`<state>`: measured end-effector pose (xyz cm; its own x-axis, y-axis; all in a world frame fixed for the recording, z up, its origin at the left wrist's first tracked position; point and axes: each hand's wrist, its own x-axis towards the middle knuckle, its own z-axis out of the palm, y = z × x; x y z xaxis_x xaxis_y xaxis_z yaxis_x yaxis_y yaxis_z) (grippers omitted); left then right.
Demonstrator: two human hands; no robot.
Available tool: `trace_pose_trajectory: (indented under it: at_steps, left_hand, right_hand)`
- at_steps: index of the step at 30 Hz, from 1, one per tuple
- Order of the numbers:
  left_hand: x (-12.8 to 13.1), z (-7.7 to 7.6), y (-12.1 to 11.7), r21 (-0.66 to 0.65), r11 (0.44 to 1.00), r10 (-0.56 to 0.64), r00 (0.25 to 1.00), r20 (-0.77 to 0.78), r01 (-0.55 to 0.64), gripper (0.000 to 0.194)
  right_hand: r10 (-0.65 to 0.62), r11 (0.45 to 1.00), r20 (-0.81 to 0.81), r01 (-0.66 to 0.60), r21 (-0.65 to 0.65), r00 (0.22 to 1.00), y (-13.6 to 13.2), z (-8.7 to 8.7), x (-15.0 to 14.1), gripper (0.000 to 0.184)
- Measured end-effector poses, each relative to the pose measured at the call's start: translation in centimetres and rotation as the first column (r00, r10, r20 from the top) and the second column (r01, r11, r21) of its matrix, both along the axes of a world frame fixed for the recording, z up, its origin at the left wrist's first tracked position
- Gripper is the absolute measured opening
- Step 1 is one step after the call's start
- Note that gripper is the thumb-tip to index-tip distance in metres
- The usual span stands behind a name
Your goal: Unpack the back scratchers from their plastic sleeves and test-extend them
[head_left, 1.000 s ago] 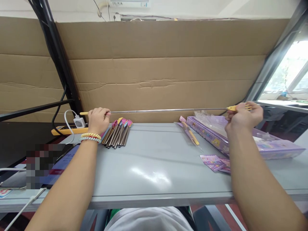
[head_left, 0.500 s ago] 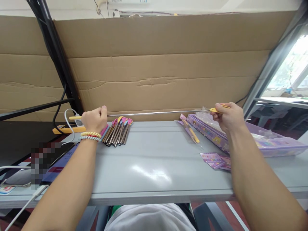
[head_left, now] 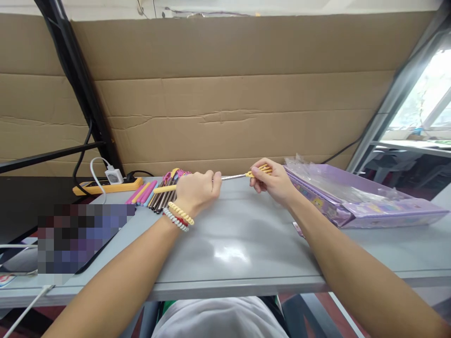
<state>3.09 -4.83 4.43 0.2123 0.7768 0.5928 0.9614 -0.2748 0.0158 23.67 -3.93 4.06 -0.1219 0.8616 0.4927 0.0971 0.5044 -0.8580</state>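
Note:
Both my hands hold one telescopic back scratcher with a yellow handle, a thin metal rod and a yellow claw-shaped head. My left hand is closed around it where the handle meets the rod, the handle's end sticking out to the left. My right hand pinches the claw head. Only a short stretch of rod shows between the hands. Behind and left of my left hand lies a bundle of similar back scratchers with metal rods, coloured handles and pink and yellow heads, partly hidden by that hand.
On the right is a purple box with clear plastic wrapping over it. A printed card peeks out by my right forearm. At left are an orange power strip, a white charger and a blurred-out device. Cardboard stands behind.
My hands have come much closer together, the left moving right and the right moving left. The long rod between them has shortened. My right arm now covers most of the cards.

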Motion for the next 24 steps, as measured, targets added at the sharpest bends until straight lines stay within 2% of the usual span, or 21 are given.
trace_pose_trajectory:
  at_steps: [5, 9, 13, 18, 21, 24]
  left_hand:
    - [1.1, -0.7, -0.7, -0.039, 0.989, -0.143, 0.99, -0.007, 0.143, 0.055]
    - [1.0, -0.6, -0.9, -0.043, 0.991, -0.13, 0.992, 0.006, 0.13, 0.055]
    - [0.9, -0.6, -1.0, -0.072, 0.989, -0.13, 0.991, -0.012, 0.129, 0.055]
    - [0.4, -0.8, -0.4, -0.062, 0.985, -0.165, 0.984, -0.071, 0.161, 0.046]
    - [-0.4, -0.9, 0.4, -0.052, 0.978, -0.206, 0.976, -0.075, 0.203, 0.048]
    - [-1.4, -1.0, 1.3, -0.089, 0.957, -0.282, 0.957, -0.072, 0.275, 0.048]
  right_hand:
    - [0.174, 0.984, 0.055, -0.176, 0.029, 0.983, -1.0, -0.6, -1.8, 0.038]
    - [0.23, 0.971, 0.042, -0.232, 0.051, 0.972, -1.3, -1.3, -3.3, 0.036]
    - [0.22, 0.972, 0.048, -0.223, 0.076, 0.974, -0.6, -2.2, -3.2, 0.035]
    - [0.205, 0.978, 0.091, -0.209, 0.031, 0.975, 0.0, -2.9, -2.8, 0.036]
    - [0.182, 0.983, 0.182, -0.18, -0.029, 0.966, 0.0, -2.9, -2.8, 0.038]
    - [0.101, 0.995, 0.345, -0.094, -0.037, 0.933, 0.0, -2.9, -2.6, 0.035]
